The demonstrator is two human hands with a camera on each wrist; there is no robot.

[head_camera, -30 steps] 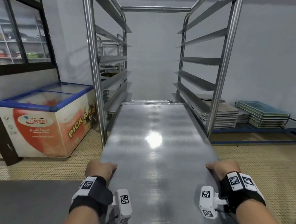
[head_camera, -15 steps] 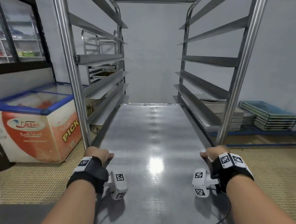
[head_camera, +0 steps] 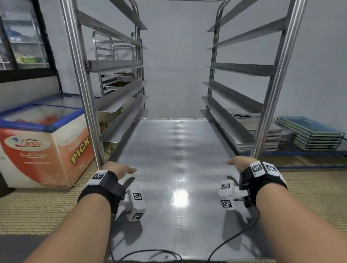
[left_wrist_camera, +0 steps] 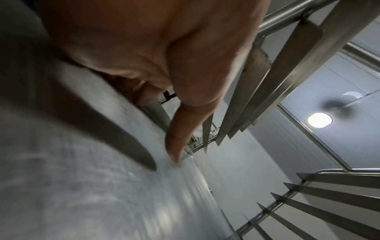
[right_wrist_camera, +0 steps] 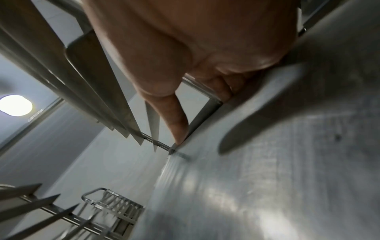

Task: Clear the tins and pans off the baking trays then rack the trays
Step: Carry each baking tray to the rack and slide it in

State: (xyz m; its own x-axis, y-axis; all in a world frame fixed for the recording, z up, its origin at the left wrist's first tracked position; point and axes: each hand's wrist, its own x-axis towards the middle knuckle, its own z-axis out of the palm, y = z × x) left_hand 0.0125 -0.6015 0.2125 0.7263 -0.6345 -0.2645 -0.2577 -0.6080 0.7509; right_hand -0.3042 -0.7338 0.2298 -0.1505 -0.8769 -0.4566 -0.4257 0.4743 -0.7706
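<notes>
A long bare steel baking tray reaches forward between the side rails of a tall steel rack, its far end deep inside. My left hand grips the tray's left edge, thumb on top and fingers curled under, close to the rack's front left post. My right hand grips the right edge the same way beside the front right post. In the left wrist view my left hand has its thumb laid on the tray. In the right wrist view my right hand pinches the tray edge.
A chest freezer with a blue rim stands left of the rack. A second rack with loaded trays sits behind on the left. Stacked trays and green-topped boards lie on a low blue frame at the right. The floor is tiled.
The tray has slid further into the rack. Both hands moved forward with it and now sit level with the rack's front posts.
</notes>
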